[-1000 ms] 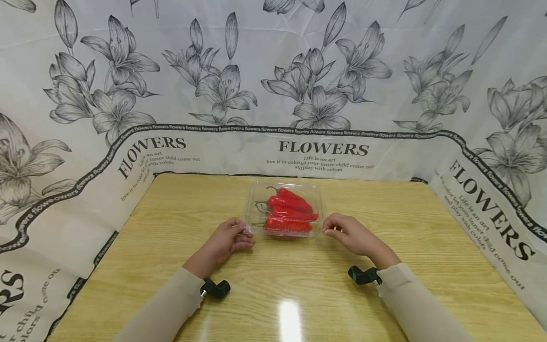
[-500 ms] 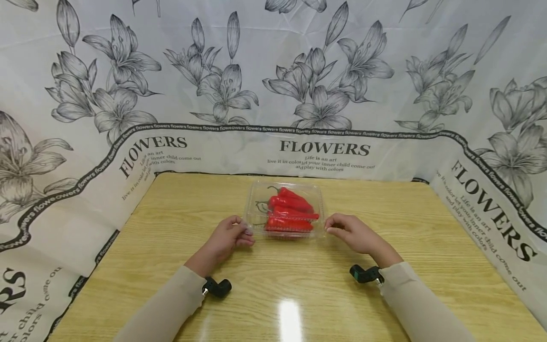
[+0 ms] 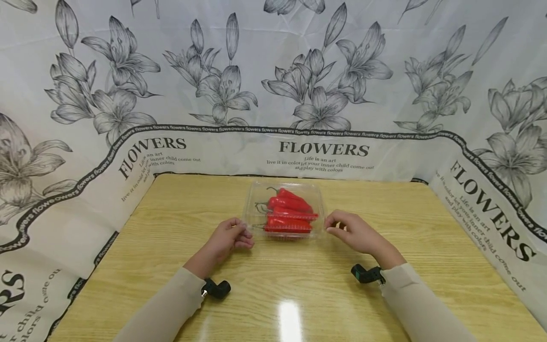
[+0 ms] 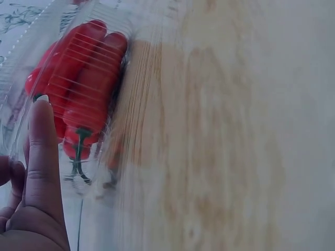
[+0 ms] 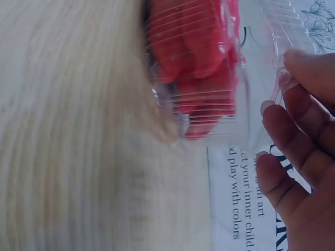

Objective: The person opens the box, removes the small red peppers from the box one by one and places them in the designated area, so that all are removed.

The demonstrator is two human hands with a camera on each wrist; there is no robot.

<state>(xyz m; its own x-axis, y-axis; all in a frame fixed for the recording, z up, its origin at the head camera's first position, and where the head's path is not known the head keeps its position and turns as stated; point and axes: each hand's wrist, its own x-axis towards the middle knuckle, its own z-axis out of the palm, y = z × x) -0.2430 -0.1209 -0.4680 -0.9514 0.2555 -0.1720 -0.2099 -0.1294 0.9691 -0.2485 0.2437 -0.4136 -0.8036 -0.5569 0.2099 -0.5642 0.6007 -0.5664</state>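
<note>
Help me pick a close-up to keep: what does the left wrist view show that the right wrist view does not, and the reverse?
Only the left wrist view shows the left grip, at the clear container's edge, and a plainly green pepper stem. Only the right wrist view shows the right grip, pinching the container's plastic, and readable printed words. Both share the container, red peppers, the wood-grain tabletop and some of the flower-patterned cloth.

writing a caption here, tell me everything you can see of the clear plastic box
The clear plastic box is a roughly rectangular clamshell with ribbed walls and a projecting rim. Several red peppers with green stems lie inside. It sits toward the far edge of the table; the left hand and right hand pinch its rim by the nearer corners.
</note>
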